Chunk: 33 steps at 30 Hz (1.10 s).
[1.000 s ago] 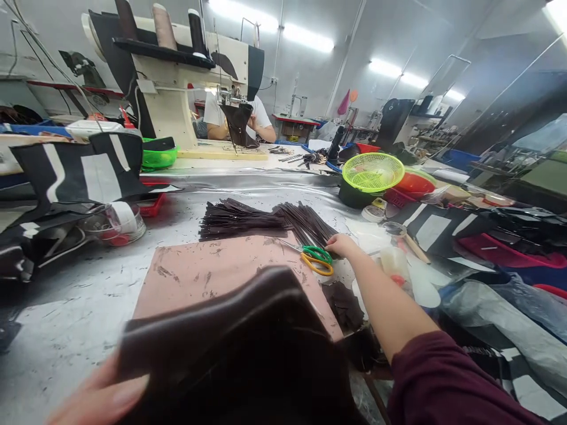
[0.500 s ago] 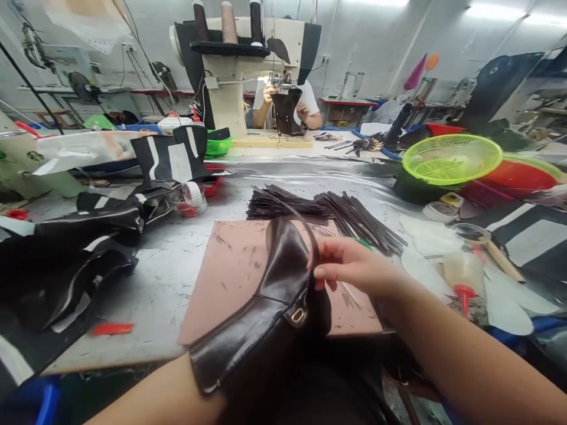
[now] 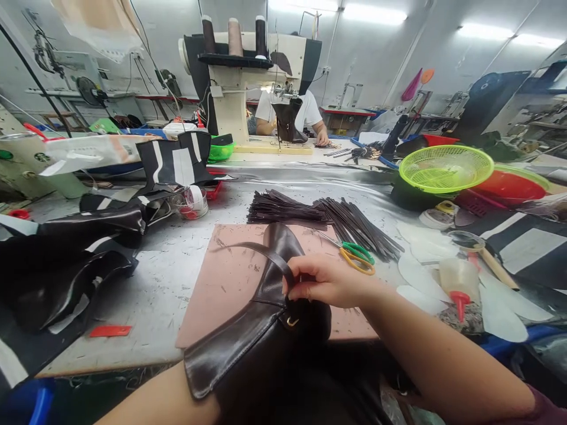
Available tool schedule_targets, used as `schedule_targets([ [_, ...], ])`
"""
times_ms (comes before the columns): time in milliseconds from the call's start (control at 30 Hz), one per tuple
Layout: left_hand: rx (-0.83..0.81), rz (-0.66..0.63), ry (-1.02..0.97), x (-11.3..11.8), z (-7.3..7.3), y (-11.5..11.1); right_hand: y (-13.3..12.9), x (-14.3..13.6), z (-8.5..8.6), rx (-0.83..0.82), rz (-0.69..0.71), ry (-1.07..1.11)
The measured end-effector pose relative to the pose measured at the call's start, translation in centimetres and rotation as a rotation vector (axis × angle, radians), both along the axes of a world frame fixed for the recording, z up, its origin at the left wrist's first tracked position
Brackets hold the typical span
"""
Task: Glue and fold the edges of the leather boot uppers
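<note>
A glossy dark brown leather boot upper (image 3: 230, 339) lies over my left forearm (image 3: 162, 392). That arm goes in at its open end, and my left hand is hidden inside. My right hand (image 3: 316, 280) pinches a narrow dark leather strap (image 3: 261, 249) against the boot's side. The strap's free end curves out to the left across the toe part. Just under my right fingers sits a small gold-coloured buckle (image 3: 292, 321). Beneath the boot is a pink board (image 3: 208, 295). Scissors (image 3: 357, 257) with green and yellow handles rest on its right side.
Behind the board lie bundles of dark strips (image 3: 287, 209). Dark leather pieces (image 3: 88, 236) are heaped at left. A glue bottle (image 3: 459, 283) and a yellow-green basket (image 3: 447, 169) are at right. A co-worker (image 3: 310, 115) sits behind a sewing machine (image 3: 230, 100).
My right hand has moved slightly left with the strap, whose free end has swung leftward over the boot. The scissors now show more fully. The co-worker's hand has lowered to the far table.
</note>
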<state>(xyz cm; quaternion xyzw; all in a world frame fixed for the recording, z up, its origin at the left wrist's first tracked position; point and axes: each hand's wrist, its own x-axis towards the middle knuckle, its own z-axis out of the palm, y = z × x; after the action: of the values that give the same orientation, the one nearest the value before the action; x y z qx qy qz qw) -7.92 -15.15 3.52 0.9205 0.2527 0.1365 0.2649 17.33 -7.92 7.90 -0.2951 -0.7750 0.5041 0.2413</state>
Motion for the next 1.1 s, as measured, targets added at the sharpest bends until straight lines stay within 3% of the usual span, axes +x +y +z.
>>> schedule_targets([
  [67,0.003,-0.052,0.005,-0.2,0.2,0.3,0.0,0.0,0.0,-0.008,0.001,0.020],
  [233,0.012,-0.026,0.009,-0.7,0.1,0.4,0.3,-0.1,0.0,0.017,-0.008,0.041],
  [433,-0.011,0.094,0.021,-1.4,-1.4,0.0,0.5,-0.2,-0.2,0.007,0.031,0.006],
  [633,-0.036,0.153,-0.003,-0.6,-2.6,-0.8,0.1,-0.5,-0.1,-0.002,-0.081,-0.102],
  [833,-0.070,0.097,0.001,-0.6,-1.3,0.0,-0.6,0.3,0.7,0.342,0.031,-0.260],
  [1000,-0.093,0.044,0.009,-1.3,-0.5,0.6,-1.8,0.8,0.0,0.657,0.008,-0.277],
  [1100,-0.109,-0.003,0.005,-1.1,-0.2,0.8,-2.4,0.4,-0.5,0.965,-0.051,-0.187],
])
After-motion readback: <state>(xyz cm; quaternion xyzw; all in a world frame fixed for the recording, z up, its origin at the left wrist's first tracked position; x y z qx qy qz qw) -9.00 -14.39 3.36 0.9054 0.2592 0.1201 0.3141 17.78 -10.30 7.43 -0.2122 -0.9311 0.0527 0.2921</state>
